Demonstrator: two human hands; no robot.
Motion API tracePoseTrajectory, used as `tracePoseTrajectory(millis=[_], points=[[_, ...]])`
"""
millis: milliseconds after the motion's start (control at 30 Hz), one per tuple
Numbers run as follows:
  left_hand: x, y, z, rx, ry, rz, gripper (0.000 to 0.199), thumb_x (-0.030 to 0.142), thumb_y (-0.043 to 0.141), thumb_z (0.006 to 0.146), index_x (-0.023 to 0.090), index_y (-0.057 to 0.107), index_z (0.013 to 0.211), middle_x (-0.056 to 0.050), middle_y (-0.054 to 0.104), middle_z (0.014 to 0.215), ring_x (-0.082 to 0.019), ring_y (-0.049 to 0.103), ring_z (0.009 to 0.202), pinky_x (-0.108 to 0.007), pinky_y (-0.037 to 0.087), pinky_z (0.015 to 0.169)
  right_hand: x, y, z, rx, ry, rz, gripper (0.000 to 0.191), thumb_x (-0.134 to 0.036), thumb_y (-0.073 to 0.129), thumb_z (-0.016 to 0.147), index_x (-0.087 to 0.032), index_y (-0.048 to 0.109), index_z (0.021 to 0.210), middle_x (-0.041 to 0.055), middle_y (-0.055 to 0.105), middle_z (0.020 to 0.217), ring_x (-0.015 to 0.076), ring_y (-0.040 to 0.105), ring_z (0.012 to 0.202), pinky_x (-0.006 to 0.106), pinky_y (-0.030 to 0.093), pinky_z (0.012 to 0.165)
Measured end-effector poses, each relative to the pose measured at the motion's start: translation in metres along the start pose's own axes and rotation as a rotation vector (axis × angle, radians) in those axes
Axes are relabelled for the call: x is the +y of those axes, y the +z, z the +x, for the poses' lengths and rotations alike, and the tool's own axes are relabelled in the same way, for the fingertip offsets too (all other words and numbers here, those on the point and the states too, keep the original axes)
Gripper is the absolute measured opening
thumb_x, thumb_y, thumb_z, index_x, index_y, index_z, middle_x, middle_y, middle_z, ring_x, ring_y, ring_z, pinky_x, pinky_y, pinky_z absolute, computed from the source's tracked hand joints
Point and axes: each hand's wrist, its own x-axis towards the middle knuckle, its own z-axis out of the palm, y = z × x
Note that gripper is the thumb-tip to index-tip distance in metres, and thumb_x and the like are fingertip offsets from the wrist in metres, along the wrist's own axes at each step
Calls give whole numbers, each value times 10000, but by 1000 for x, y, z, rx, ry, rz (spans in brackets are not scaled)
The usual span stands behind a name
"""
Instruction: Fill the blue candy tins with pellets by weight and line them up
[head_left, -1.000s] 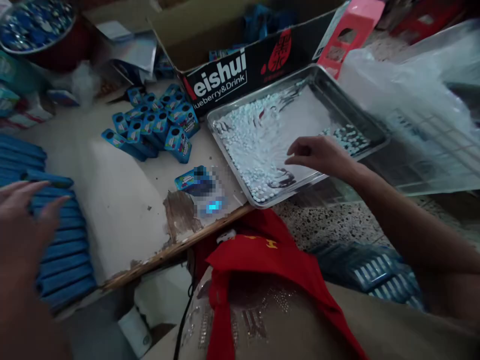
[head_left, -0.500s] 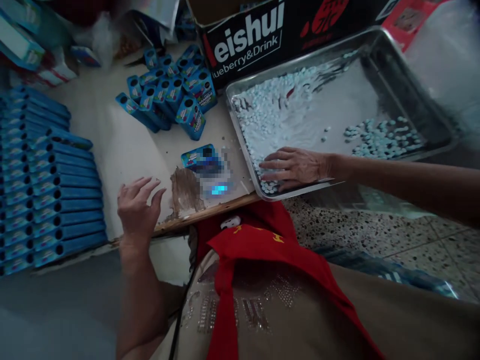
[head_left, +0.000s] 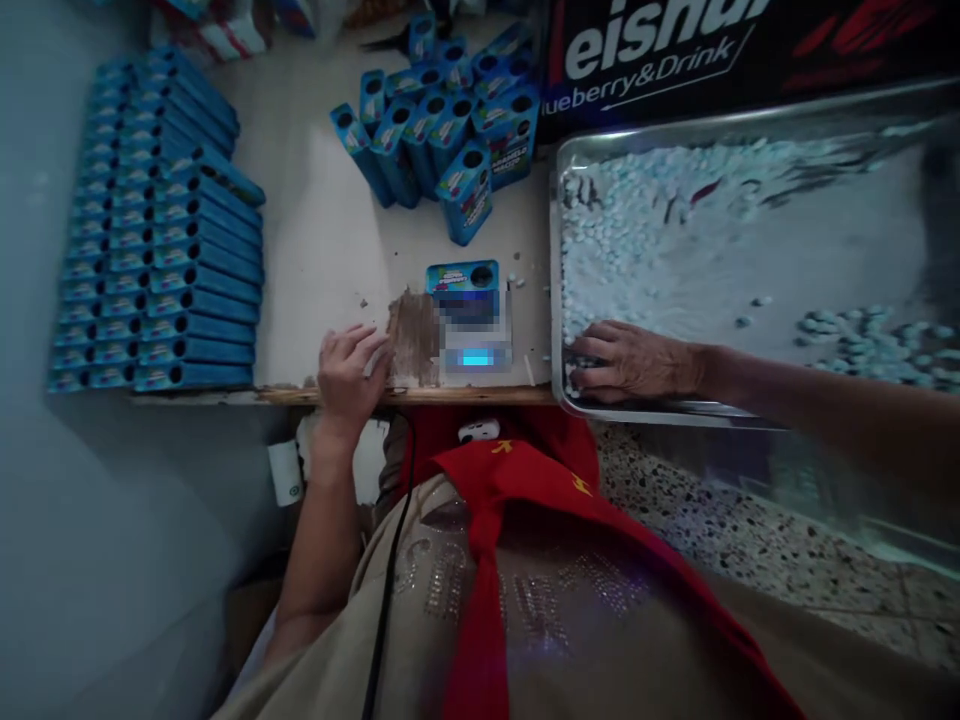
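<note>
My right hand [head_left: 630, 360] is at the near left corner of a metal tray [head_left: 559, 250], its fingers curled down among small pale-blue candies [head_left: 622, 225]; the fingertips are partly hidden. My left hand [head_left: 352, 365] hovers at the table's front edge, fingers loosely bent and thumb apart, with nothing visible in it. Between the hands is a small scale [head_left: 477, 335], blurred out, with a lit blue display. A blue candy box [head_left: 463, 276] with a dark round hole lies on the scale's far side.
Several blue boxes [head_left: 427, 125] stand upright in a group behind the scale. Tall stacks of the same boxes [head_left: 202, 290] fill the table's left side. A black printed carton [head_left: 675, 60] stands behind the tray. A few loose candies [head_left: 516, 281] lie beside the scale.
The view has turned and shifted, so the table appears straighter. My right hand's fingers, flatter before, are now bent into the candies. My left hand appears closer to the scale.
</note>
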Motion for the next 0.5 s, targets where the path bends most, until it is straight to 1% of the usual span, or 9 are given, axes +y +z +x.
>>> tracePoseTrajectory(millis=[33,133,200,300,333,400,467,500], points=[[2,2,0,3,-2,5,259,460,740,1078,277,869,1208,-127,841,1360,-381,728,1433,-624,438,1373,0,1,2,11,8,-29,51,-315,808,958,-301,779,918,153,761,1184,300,541,1045,494,438,982],[6,8,-1,30,-1,4,251,439,710,1102,265,869,1189,-135,832,1377,-376,717,1445,-624,422,1389,-8,0,10,66,97,-90,233,-336,727,995,-281,646,783,127,678,951,267,454,862,443,379,827],[6,9,-1,30,-2,-4,257,437,691,1118,260,864,1187,-148,822,1392,-383,712,1447,-638,412,1397,-19,-1,16,126,191,-98,298,-329,682,1013,-274,554,749,109,616,858,251,426,797,418,323,758],[4,7,0,16,-2,19,279,452,671,1134,263,862,1209,-146,815,1406,-372,713,1429,-631,420,1397,-37,-5,26,257,375,-65,319,-295,655,999,-267,458,749,79,564,779,222,401,730,404,240,716],[2,6,1,21,2,27,294,465,664,1140,263,863,1217,-143,816,1401,-366,717,1413,-622,429,1393,-40,-7,29,316,444,-34,314,-282,652,984,-267,445,749,65,541,752,211,380,709,405,225,714],[-1,3,5,45,5,25,338,508,652,1148,262,869,1228,-141,818,1384,-362,725,1376,-603,454,1374,-38,-16,33,475,586,122,308,-269,662,941,-271,443,725,34,478,691,192,353,681,403,236,706],[-5,2,8,61,-4,-2,380,554,645,1152,260,872,1231,-146,820,1365,-366,733,1344,-582,489,1337,-26,-29,34,631,702,329,306,-294,609,952,-287,426,707,12,424,648,183,369,652,387,292,673],[-6,3,10,65,-9,-19,393,568,644,1152,259,873,1230,-148,822,1355,-368,738,1332,-573,509,1314,-18,-36,33,703,731,438,308,-309,559,970,-298,406,703,5,404,636,180,380,631,378,325,650]])
